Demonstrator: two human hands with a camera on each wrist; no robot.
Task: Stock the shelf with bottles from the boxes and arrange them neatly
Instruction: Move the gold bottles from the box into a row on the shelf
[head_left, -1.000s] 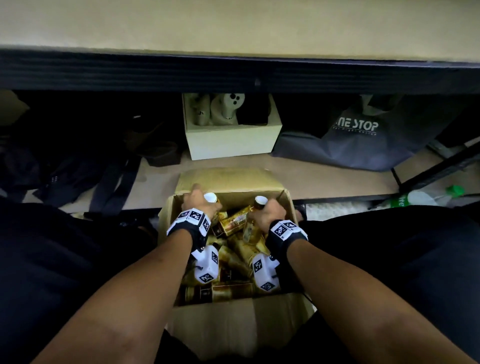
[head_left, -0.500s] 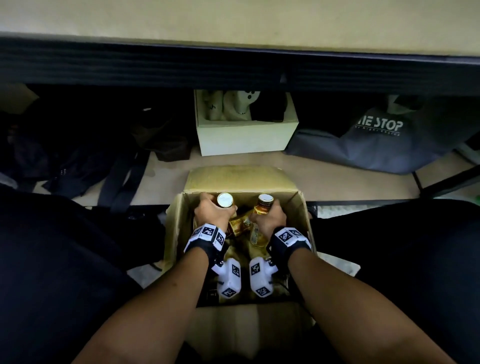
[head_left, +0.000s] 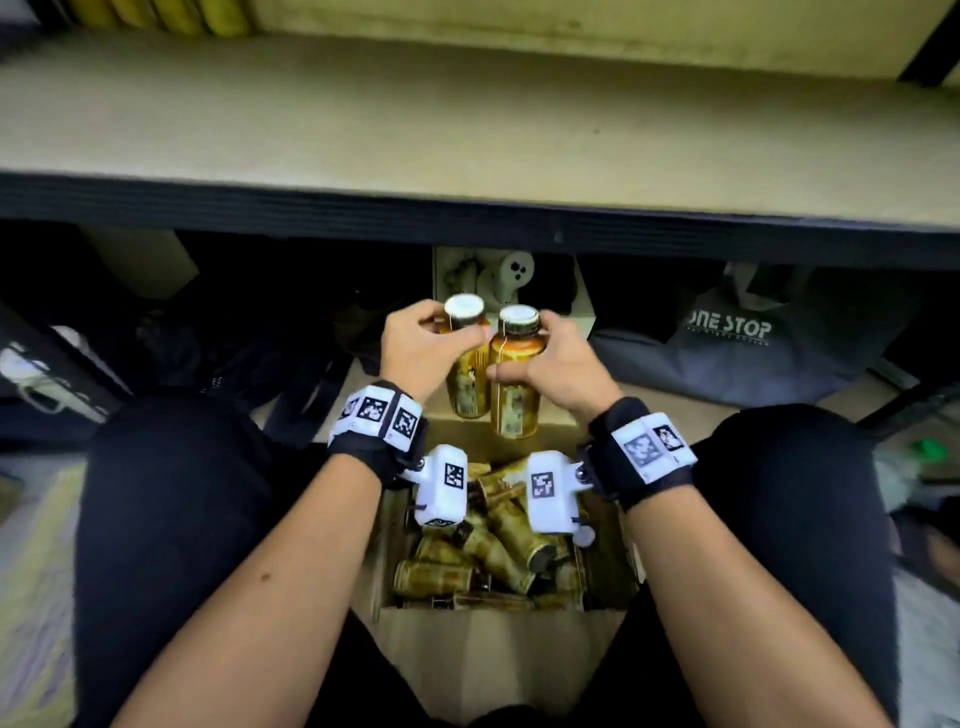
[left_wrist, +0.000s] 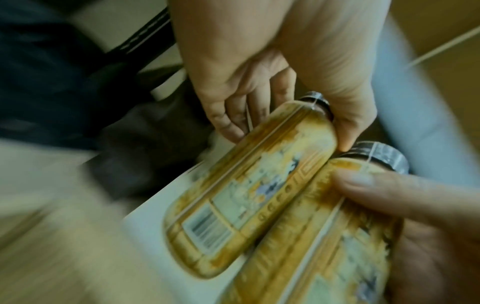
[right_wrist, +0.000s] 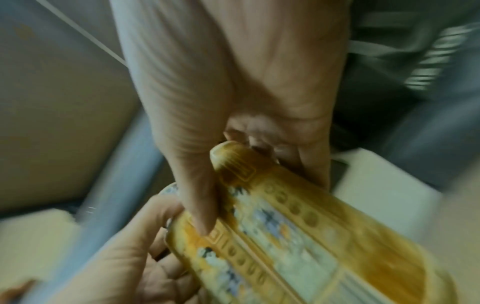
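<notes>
Bottles (head_left: 511, 384) upright, touching, above box (head_left: 498, 654): L hand (head_left: 423, 351) & R hand (head_left: 563, 364) each grip one; shelf edge (head_left: 467, 218) just above.

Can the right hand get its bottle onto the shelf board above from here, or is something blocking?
Probably yes. The right hand grips its bottle upright, just below the shelf edge; the board above looks bare there. The left hand and its bottle crowd alongside.

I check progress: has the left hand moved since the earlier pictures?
Yes. The left hand, gripping a bottle, rose out of the cardboard box.
</notes>
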